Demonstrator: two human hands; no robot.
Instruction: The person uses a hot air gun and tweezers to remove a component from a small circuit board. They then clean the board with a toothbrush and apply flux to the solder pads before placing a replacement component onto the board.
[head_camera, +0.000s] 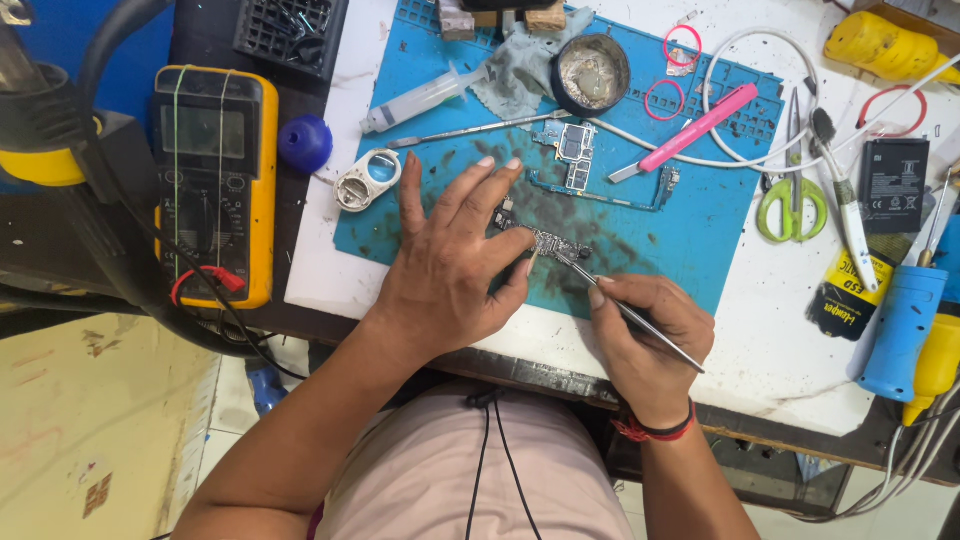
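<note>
Seen from the head camera, the left hand lies flat with fingers spread on the blue work mat, its thumb and forefinger pressing down the near end of a small circuit board; its grip is released, closed on nothing. The right hand is clenched around thin metal tweezers, held like a pen, their tip touching the right end of that small board near the mat's front edge. Just behind it on the mat lies a larger phone mainboard with silver shields.

Farther back on the mat sit a round tin of flux, a grey cloth, a clear syringe and a metal spudger. A pink-handled knife crosses a white cable. On the white tabletop to the right lie green-handled scissors, a white brush and a black phone battery. To the left stand a yellow multimeter, a blue cap and a white ring-shaped part.
</note>
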